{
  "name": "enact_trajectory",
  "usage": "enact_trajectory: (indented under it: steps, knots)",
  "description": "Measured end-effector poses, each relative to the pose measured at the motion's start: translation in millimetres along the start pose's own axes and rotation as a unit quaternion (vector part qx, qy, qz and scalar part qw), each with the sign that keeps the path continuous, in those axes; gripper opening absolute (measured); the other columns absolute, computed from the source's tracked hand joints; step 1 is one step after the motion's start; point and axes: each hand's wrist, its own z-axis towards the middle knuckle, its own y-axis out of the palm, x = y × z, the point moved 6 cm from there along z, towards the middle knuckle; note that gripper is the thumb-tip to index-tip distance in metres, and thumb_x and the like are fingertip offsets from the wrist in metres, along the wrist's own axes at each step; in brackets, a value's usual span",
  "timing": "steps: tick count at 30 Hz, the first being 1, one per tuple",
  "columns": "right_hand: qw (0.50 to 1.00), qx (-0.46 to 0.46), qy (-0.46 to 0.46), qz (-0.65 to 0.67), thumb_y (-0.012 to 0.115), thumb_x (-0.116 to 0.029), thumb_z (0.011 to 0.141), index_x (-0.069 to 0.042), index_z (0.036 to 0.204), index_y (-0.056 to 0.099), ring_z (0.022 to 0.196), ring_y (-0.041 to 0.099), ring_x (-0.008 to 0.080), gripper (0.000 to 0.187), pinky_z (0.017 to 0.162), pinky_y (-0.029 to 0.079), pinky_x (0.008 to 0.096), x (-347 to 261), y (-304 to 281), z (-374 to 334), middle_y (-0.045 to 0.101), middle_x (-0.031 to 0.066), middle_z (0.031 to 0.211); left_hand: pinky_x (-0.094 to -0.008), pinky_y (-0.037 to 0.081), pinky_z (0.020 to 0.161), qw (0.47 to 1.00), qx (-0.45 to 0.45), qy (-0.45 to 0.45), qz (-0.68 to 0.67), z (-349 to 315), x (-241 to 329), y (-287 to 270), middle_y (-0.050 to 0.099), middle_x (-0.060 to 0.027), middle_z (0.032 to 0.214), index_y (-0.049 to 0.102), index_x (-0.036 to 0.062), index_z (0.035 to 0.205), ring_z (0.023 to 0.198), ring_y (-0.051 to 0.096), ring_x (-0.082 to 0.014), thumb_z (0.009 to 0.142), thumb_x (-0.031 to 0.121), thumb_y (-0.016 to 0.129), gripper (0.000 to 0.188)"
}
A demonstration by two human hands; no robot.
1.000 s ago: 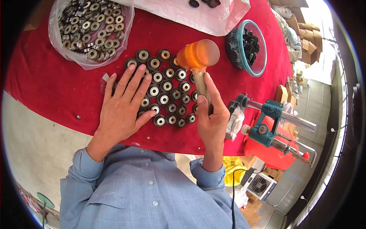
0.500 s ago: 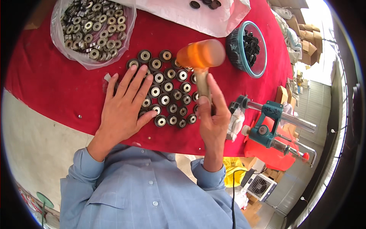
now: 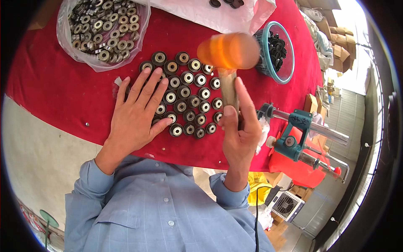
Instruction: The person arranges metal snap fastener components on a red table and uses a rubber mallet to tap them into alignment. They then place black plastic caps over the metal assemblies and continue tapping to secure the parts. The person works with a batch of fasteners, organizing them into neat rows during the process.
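Note:
Spread over the red tablecloth is a cluster of small metal bearings, each seated in a dark round ring. My left hand lies flat at the left side of this cluster, fingers stretched out and covering some of the pieces. In my right hand is a mallet with an orange translucent head and a pale handle. The fingers wrap round the handle, with the index finger laid along it. The mallet head is raised above the far right part of the cluster and blurred by motion.
A clear plastic bag full of loose bearings lies at the far left. To the right of the mallet stands a teal-rimmed bowl of black rings. A white sheet bears several black rings. A green metal clamp-like device sits at the table's right edge.
My right hand and the mallet have moved a little to the right and appear higher. My left hand stays spread in nearly the same place.

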Motion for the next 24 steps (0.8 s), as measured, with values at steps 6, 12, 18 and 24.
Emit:
enact_trajectory:
  steps: [6, 12, 18, 24]
  knots:
    - [0.998, -0.001, -0.061, -0.02, 0.066, 0.003, 0.102, -0.005, 0.156, 0.061, 0.084, 0.071, 0.0288, 0.055, 0.078, 0.057, 0.039, -2.8, 30.6, 9.3, 0.074, 0.0215, 0.108, -0.0622, 0.021, 0.131, 1.0, -0.002, 0.006, 0.001, 0.9, 1.5, 0.0, 0.032, -0.0143, 0.179, 0.04, 0.0079, 0.17, 0.165, 0.027, -0.0378, 0.097, 0.054, 0.07, 0.092]
    - [0.998, -0.025, 0.031, 0.039, 0.066, 0.004, 0.101, -0.005, 0.156, 0.061, 0.111, 0.076, 0.0312, 0.055, 0.095, 0.059, 0.0383, 11.8, 28.5, 14.5, 0.075, 0.0235, 0.127, -0.0623, 0.021, 0.131, 1.0, 0.0, 0.002, 0.001, 2.6, 0.7, -0.9, 0.031, -0.0143, 0.179, 0.039, 0.008, 0.17, 0.166, 0.027, -0.0379, 0.097, 0.054, 0.07, 0.092]
    - [0.999, 0.002, -0.012, 0.035, 0.06, -0.002, 0.109, -0.003, 0.159, 0.057, 0.086, 0.065, 0.0122, 0.05, 0.076, 0.055, 0.0255, -2.8, 14.3, 2.5, 0.075, 0.0118, 0.115, -0.0621, 0.021, 0.131, 1.0, 0.007, 0.004, 0.005, 1.8, -0.2, 0.5, 0.031, -0.0139, 0.18, 0.039, 0.0081, 0.171, 0.166, 0.027, -0.0377, 0.096, 0.054, 0.071, 0.093]
    - [1.0, -0.019, 0.01, 0.022, 0.064, 0.002, 0.103, -0.008, 0.157, 0.06, 0.117, 0.076, 0.036, 0.055, 0.098, 0.058, 0.0369, 12.1, 31.9, 11.0, 0.074, 0.0289, 0.129, -0.0617, 0.021, 0.132, 1.0, 0.006, 0.006, 0.006, 1.8, 1.3, -0.9, 0.031, -0.0136, 0.18, 0.039, 0.0081, 0.17, 0.166, 0.027, -0.0368, 0.096, 0.053, 0.071, 0.093]
